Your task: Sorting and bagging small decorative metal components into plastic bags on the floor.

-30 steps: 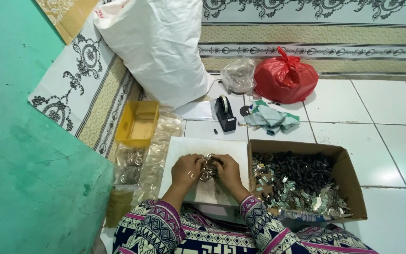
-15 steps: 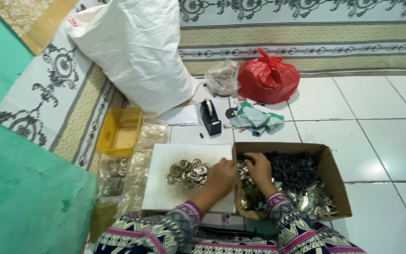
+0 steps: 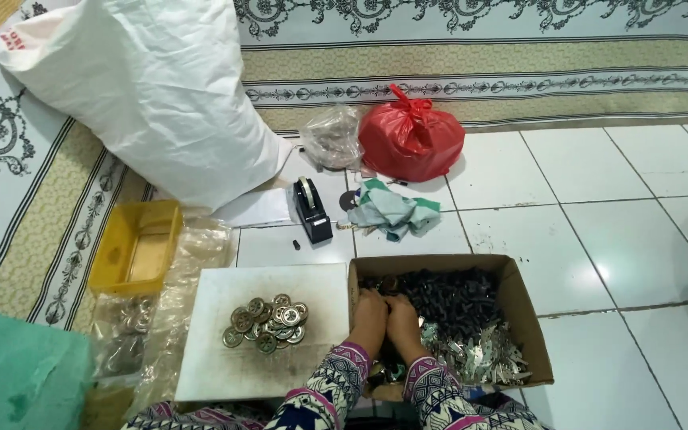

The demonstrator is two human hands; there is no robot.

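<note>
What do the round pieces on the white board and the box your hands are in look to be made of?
The round pieces look like metal with a dull brassy-grey finish, glinting at the rims. The box looks like plain brown cardboard, matte, with folded flaps. Both the left hand and the right hand reach into it.

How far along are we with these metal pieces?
Done: a small pile of round metal discs lies on the white board. In hand: left hand and right hand dig in the cardboard box. Left: the box looks mostly full.
</note>
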